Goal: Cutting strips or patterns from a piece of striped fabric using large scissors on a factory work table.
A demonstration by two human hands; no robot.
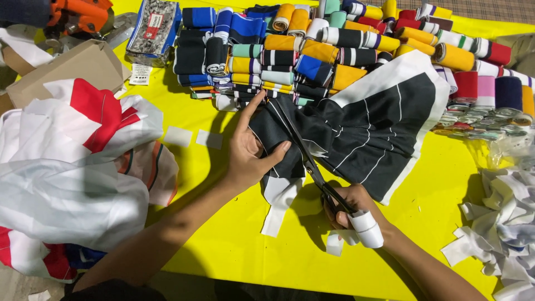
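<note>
From the head camera, looking down, a yellow counter (223,245) fills the middle of the scene. The left hand (249,150) lies spread and flat on a piece of black fabric with thin white stripes and white edging (368,128), its index finger stretched toward the far side and its thumb pointing right, pressing the cloth down. The right hand (348,206) sits nearer and to the right, closed around the handles of a pair of dark scissors (305,153); a wrap of white tape or cloth covers its thumb. The scissor blades run from that hand up and to the left across the black fabric, just beside the left hand's thumb. I cannot tell how wide the blades stand.

The black fabric lies at the centre of the counter, spreading right and far toward a heap of rolled knit bands (334,44) in yellow, blue, black, red and striped colours, which it partly overlaps. To the left a pile of white and red cloth (72,167) covers the counter's edge, with a cardboard box (67,69) beyond it and an orange tool (78,14) in the far left corner. At the near right lies a heap of white scraps (501,223).
</note>
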